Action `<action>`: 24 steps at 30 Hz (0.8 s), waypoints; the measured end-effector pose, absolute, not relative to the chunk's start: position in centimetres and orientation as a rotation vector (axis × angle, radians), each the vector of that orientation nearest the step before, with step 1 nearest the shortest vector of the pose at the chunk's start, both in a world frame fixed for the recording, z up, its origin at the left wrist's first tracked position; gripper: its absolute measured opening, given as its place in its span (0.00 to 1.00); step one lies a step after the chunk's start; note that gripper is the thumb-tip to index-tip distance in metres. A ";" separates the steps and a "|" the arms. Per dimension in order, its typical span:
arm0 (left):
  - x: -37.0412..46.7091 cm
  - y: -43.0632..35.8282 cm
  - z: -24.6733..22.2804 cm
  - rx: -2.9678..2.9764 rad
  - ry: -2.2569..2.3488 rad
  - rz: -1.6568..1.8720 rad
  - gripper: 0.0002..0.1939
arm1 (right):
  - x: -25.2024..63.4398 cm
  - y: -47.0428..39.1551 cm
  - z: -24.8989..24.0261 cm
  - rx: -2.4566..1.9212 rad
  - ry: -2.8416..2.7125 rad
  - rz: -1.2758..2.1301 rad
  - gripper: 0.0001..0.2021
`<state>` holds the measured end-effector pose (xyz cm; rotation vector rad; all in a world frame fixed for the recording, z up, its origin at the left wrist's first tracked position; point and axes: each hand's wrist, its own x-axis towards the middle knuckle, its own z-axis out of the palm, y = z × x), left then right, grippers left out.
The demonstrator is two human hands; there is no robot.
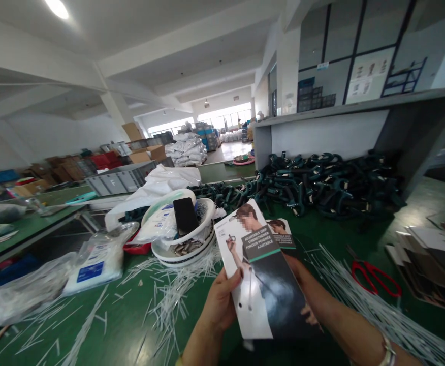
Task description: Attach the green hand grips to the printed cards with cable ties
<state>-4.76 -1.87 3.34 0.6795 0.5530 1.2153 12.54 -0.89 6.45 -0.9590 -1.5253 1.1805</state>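
A: Left hand?
B: Left hand [222, 302] closed on the printed card [258, 264], thumb on its front near the left edge. That grip is shut.
A: Right?
B: Right hand [300, 274] reaches behind the card. Fingers hidden, can't tell how far closed or what it has.
A: Card position?
B: Tilted, above the worktop [131, 315], front facing the camera. Second card [286, 239] peeks out behind it; can't tell which hand has that.
A: Nearby?
B: Red-handled scissors [375, 277] and white strips [359, 300] on the right, card stack [432, 264] beyond. Phone [185, 216] on the bowls [184, 251], left. Pile of dark handles [329, 185] behind.
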 end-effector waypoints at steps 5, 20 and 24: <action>-4.7 -1.9 3.9 0.739 0.602 1.188 0.10 | 15.7 -0.1 8.4 -1.067 -1.526 0.788 0.18; -3.4 -0.9 5.8 0.996 0.597 1.101 0.09 | 13.8 3.7 10.3 -1.079 -1.962 0.047 0.09; -4.0 0.8 5.0 0.909 0.732 1.091 0.15 | 18.6 5.9 10.1 -1.314 -1.759 0.090 0.14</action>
